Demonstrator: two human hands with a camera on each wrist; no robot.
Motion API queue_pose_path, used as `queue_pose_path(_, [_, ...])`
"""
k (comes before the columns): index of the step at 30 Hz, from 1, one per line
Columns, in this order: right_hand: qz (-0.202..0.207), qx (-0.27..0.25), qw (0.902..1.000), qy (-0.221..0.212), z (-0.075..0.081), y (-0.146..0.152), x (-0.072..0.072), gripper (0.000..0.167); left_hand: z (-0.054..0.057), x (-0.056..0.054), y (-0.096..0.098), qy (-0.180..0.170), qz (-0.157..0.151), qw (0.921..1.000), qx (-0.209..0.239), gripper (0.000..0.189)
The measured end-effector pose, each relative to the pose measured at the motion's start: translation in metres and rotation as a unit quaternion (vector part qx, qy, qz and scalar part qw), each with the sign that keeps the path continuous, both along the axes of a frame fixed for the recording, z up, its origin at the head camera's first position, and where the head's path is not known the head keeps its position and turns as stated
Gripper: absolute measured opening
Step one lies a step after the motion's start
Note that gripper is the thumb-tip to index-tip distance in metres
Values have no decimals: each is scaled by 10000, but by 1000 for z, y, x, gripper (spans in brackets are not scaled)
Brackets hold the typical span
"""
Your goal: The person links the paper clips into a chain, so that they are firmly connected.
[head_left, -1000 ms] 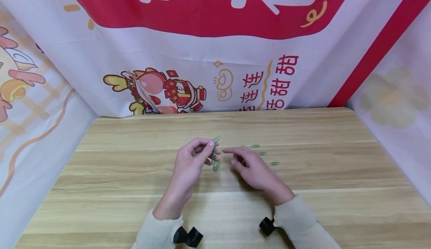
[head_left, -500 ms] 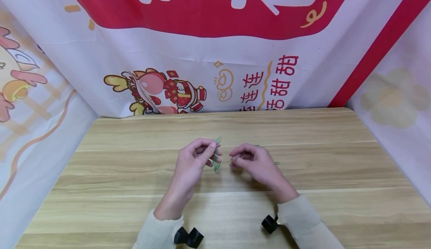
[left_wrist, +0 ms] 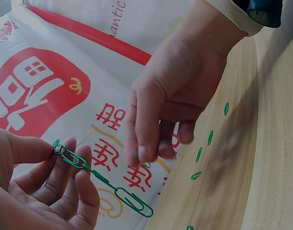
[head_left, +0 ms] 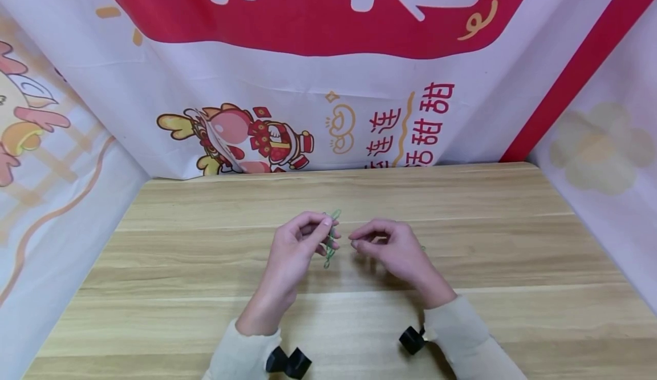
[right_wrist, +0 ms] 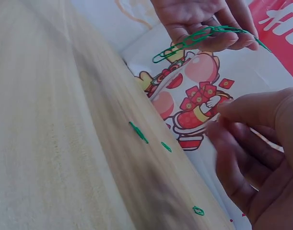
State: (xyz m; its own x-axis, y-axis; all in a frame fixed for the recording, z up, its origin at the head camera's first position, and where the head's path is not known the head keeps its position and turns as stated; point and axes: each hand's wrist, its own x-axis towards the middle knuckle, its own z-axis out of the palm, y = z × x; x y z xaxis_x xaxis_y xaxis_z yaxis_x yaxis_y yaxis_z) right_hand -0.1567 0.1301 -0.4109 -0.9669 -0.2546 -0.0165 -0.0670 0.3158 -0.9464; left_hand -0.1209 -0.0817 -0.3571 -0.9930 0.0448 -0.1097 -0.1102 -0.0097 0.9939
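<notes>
My left hand (head_left: 292,249) pinches one end of a chain of linked green paper clips (left_wrist: 100,177) between thumb and index finger. In the left wrist view the chain stretches across the curled fingers, its free end sticking out past them. Just to the right, my right hand (head_left: 394,251) is raised over the table with thumb and index fingertips together. A bit of a green paper clip (left_wrist: 137,157) shows at those fingertips in the left wrist view; the rest of it is hidden by the fingers. A small gap separates the two hands.
Several loose green paper clips lie on the wooden table (head_left: 205,277), among them one clip (left_wrist: 226,109) and another clip (right_wrist: 138,132) below the hands. Behind the table hangs a printed white and red cloth (head_left: 328,72). Black wrist cameras sit at both cuffs.
The right hand's extended index finger has bent in to meet the thumb, and that hand has shifted slightly right, covering most loose clips in the head view. The left hand has barely moved.
</notes>
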Motion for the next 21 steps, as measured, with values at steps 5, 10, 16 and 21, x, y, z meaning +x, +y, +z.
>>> queue_pose_path(5, [-85, -313, 9981, 521, 5, 7, -2, 13, 0, 0, 0, -50, -44, 10000, 17, 16])
queue_pose_path(10, [-38, -1164, 9926, 342, 13, 13, -1, 19, -3, 0, 2, -87, -109, 9999, 20, 16])
queue_pose_path(16, [-69, -1836, 9828, 192, 25, 14, 3, 26, -6, 1, 5, -112, -192, 9997, 24, 16])
queue_pose_path(21, [-237, -1911, 9808, 321, 32, 13, 6, 27, -6, 2, 9, -189, -245, 9995, 34, 17])
